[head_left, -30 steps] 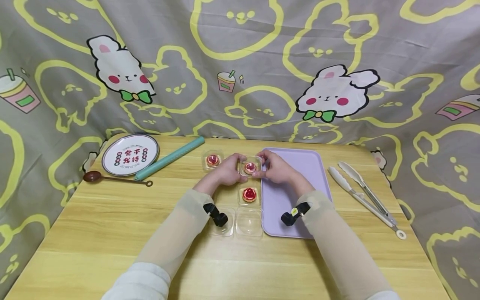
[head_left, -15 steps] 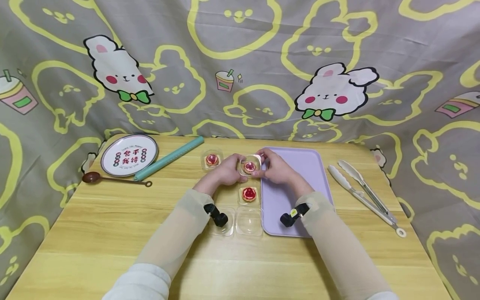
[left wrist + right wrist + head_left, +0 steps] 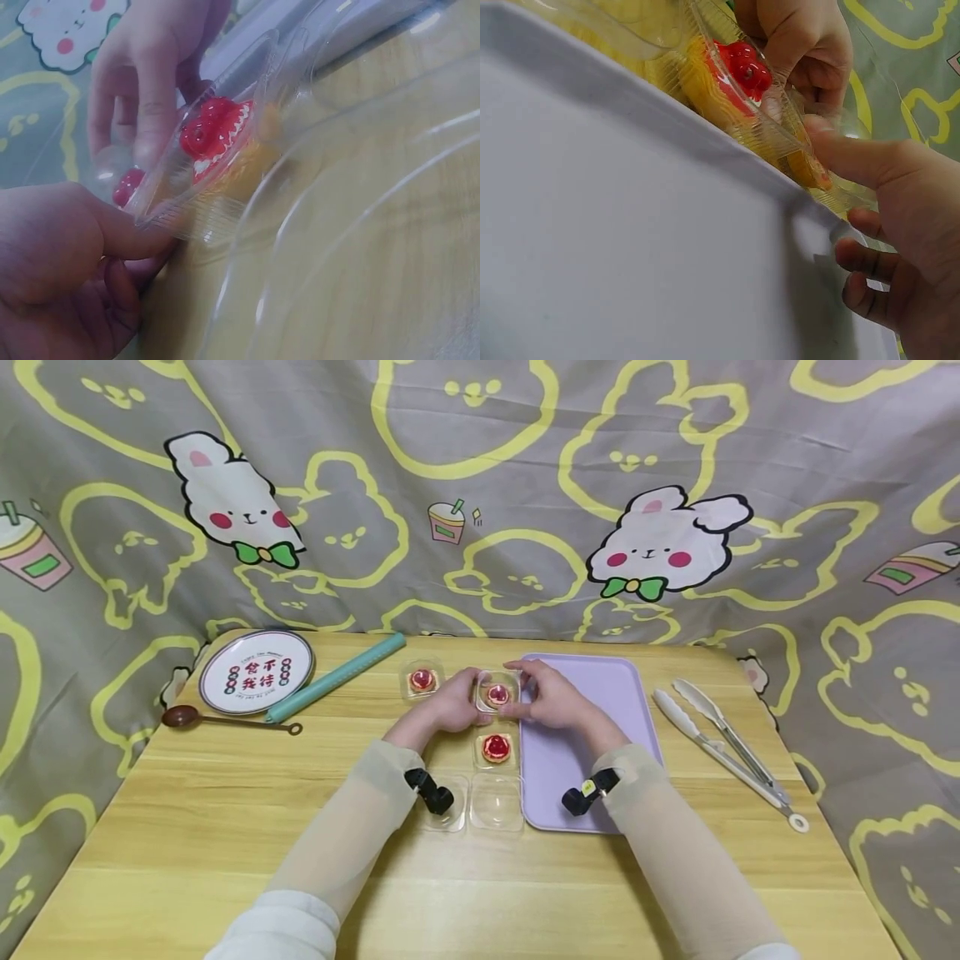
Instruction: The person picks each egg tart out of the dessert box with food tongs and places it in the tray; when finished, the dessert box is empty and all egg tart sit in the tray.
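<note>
Both hands are at a clear plastic box holding a red-topped tart [image 3: 497, 695], at the far middle of the table. From the left side my left hand [image 3: 454, 703] grips it, thumb [image 3: 142, 232] along the near side. Opposite, my right hand [image 3: 553, 697] holds the box, with the thumb [image 3: 862, 159] at the near corner and the other fingers curled beside it. Closer to me stands another boxed tart [image 3: 496, 748], partly covering the held box in both wrist views. A third boxed tart [image 3: 422, 680] is behind and left of the left hand.
Two clear box parts without tarts, one a plastic shell [image 3: 497, 803], lie nearer me. A lilac tray [image 3: 585, 760] is under the right wrist, with tongs [image 3: 731, 752] beyond it. On the left are a plate [image 3: 257, 693], a teal rod [image 3: 337, 678] and a brown spoon [image 3: 182, 717].
Both hands stay round the same box; the right fingers shift slightly at its far right corner, and the box top looks flatter. The head view drifts slightly.
</note>
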The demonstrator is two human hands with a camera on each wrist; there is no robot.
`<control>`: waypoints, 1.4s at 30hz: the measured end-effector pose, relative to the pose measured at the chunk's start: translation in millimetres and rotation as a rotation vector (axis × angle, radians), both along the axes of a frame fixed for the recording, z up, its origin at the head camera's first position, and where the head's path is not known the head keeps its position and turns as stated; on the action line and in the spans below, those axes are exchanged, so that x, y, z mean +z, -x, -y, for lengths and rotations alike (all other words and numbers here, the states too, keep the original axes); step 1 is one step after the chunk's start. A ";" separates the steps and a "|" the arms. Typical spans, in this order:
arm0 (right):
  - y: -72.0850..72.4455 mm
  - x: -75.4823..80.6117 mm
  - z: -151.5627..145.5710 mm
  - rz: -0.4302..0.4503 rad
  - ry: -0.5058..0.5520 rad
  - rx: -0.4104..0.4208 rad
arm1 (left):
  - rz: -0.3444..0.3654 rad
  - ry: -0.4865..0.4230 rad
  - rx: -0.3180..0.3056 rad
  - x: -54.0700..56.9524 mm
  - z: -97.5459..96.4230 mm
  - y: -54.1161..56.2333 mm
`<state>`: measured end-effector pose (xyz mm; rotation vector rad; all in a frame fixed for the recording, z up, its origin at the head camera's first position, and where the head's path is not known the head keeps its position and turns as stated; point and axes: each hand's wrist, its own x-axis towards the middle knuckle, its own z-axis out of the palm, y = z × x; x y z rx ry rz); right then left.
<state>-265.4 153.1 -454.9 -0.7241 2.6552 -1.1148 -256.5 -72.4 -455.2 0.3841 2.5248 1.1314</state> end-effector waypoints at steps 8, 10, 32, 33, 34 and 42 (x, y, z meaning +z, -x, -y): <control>1.5 0.0 -1.8 -0.021 -0.042 0.010 | 0.004 0.007 -0.013 1.0 1.5 -0.2; 1.8 0.1 -2.9 -0.018 -0.050 0.003 | 0.010 0.003 -0.013 1.6 1.1 -0.9; 1.4 0.9 -4.6 -0.039 0.029 -0.005 | -0.014 0.042 -0.039 2.0 -0.2 -0.4; 1.5 0.9 -4.4 -0.042 0.029 -0.003 | -0.015 0.043 -0.039 2.0 -0.1 -0.3; 1.5 0.9 -4.2 -0.045 0.027 -0.001 | -0.014 0.047 -0.039 2.0 0.1 -0.1; 1.7 -2.0 -6.1 -0.042 0.083 0.021 | -0.008 0.044 -0.033 1.6 1.1 -0.1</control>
